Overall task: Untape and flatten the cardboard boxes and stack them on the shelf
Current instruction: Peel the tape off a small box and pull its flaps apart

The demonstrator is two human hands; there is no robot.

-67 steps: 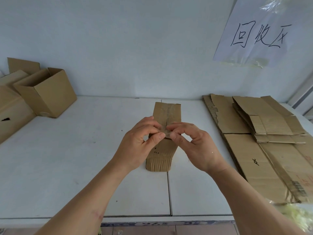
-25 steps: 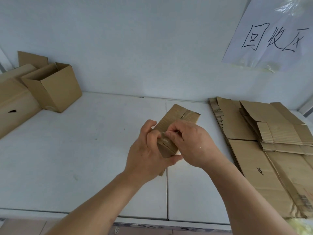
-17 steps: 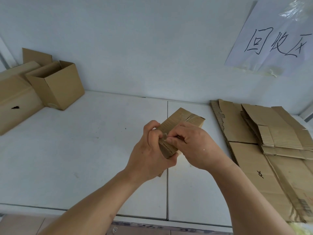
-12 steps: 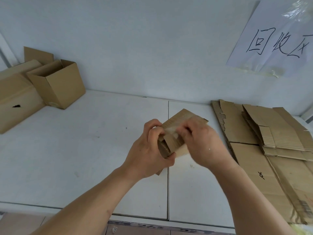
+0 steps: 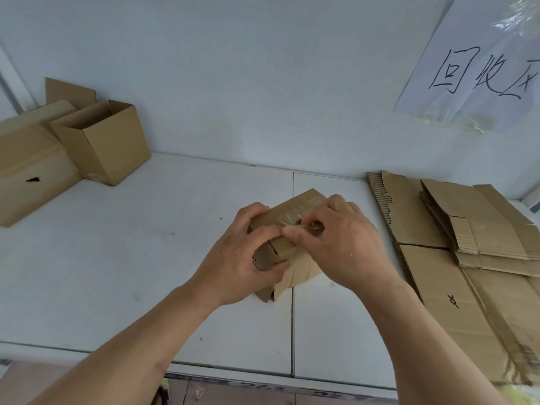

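A small brown cardboard box [image 5: 295, 207] is held just above the white shelf [image 5: 117, 258], tilted with its near end toward me. My left hand [image 5: 242, 258] grips that near end from the left, thumb on top. My right hand [image 5: 342, 244] is on top of the box and pinches a strip of clear tape [image 5: 314, 228] between thumb and fingers. The tape looks partly lifted off the box's top seam. Much of the box is hidden under both hands.
Flattened cardboard boxes [image 5: 467, 244] lie stacked on the shelf at the right. An open upright box [image 5: 102, 141] and a larger closed box [image 5: 26, 171] stand at the far left against the wall. A handwritten paper sign [image 5: 482, 68] hangs on the wall.
The box was lifted off the shelf and turned diagonal. My left hand moved to grip its near end, and my right hand moved along the top, pulling tape.
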